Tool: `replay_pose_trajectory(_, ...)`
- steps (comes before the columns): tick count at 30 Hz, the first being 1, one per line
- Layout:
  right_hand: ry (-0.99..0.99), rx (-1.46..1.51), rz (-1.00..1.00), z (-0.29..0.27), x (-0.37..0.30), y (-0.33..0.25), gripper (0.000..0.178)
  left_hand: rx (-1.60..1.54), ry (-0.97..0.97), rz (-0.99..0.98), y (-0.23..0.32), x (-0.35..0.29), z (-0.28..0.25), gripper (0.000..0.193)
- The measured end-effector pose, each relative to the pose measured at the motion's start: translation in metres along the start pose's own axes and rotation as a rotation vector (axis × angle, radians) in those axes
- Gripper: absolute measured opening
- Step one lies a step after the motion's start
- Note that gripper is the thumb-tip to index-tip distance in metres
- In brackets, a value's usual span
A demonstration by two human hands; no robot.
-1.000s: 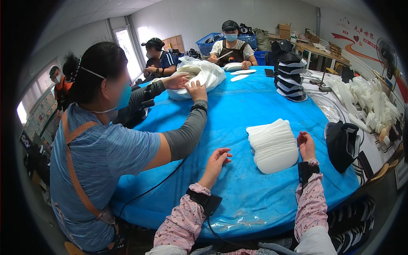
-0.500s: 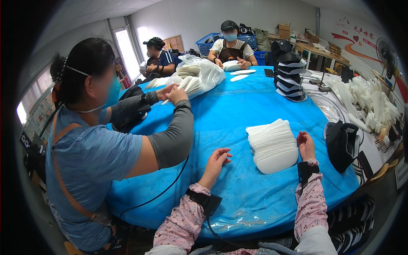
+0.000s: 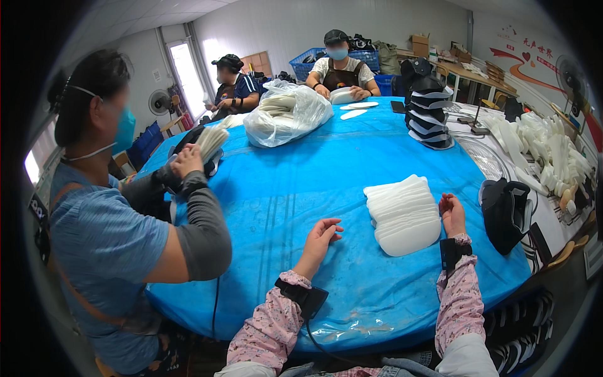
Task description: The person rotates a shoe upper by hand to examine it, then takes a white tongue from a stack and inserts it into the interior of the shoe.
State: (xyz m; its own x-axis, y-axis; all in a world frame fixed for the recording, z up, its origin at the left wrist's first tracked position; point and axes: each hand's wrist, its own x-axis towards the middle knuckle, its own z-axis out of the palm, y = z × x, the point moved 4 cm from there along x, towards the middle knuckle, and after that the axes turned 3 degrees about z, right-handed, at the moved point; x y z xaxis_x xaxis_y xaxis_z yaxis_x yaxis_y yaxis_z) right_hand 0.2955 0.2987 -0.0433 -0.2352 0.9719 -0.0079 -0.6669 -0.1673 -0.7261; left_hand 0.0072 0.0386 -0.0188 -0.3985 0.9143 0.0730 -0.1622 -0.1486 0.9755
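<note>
On the blue-covered table (image 3: 282,195), a fanned row of flat white pieces with rounded ends (image 3: 403,215) lies between my hands. My left hand (image 3: 319,244) rests on the cover to the left of that row, fingers loosely bent and apart, nothing in it. Close against the row's right edge is my right hand (image 3: 452,215), turned on its side. Its fingers curl loosely and hold nothing that I can see.
At the left, a co-worker (image 3: 119,232) holds a bundle of similar white pieces (image 3: 211,141). A clear plastic bag (image 3: 287,122) of them lies further back. Stacked caps (image 3: 430,107) stand far right; a black cap (image 3: 505,217) lies nearer. Two more people sit at the far side.
The co-worker at the left has drawn back from the plastic bag, now holding a bundle of white pieces nearer their body. My hands and the row between them have not moved.
</note>
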Motion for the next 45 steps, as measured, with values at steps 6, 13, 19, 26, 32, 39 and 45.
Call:
replay_pose_trajectory(6,0.01,-0.006,0.008,-0.001,-0.002,0.002,0.009,0.013,0.008,-0.008,0.002,-0.004,-0.001,0.027)
replay_pose_trajectory(13,0.036,-0.117,-0.123,0.011,-0.013,-0.015,0.013,0.014,-0.021,0.029,0.003,0.0,0.009,0.027)
replay_pose_trajectory(19,-0.773,-0.565,-0.17,0.247,-0.087,0.014,0.054,0.02,0.011,0.025,0.0,-0.003,-0.009,0.027)
replay_pose_trajectory(26,-1.012,-0.926,0.034,0.365,-0.084,0.091,0.07,0.001,0.028,-0.01,-0.009,0.009,-0.004,0.024)
replay_pose_trajectory(32,-0.995,-1.039,0.104,0.355,-0.069,0.128,0.068,-0.008,0.031,-0.005,-0.01,0.006,-0.007,0.025)
replay_pose_trajectory(39,-0.877,-1.061,0.151,0.347,-0.055,0.144,0.071,-0.045,0.037,0.028,-0.007,0.0,-0.01,0.028)
replay_pose_trajectory(45,-0.706,-0.981,0.072,0.34,-0.021,0.115,0.068,0.052,0.031,0.021,-0.006,0.007,-0.018,0.026)
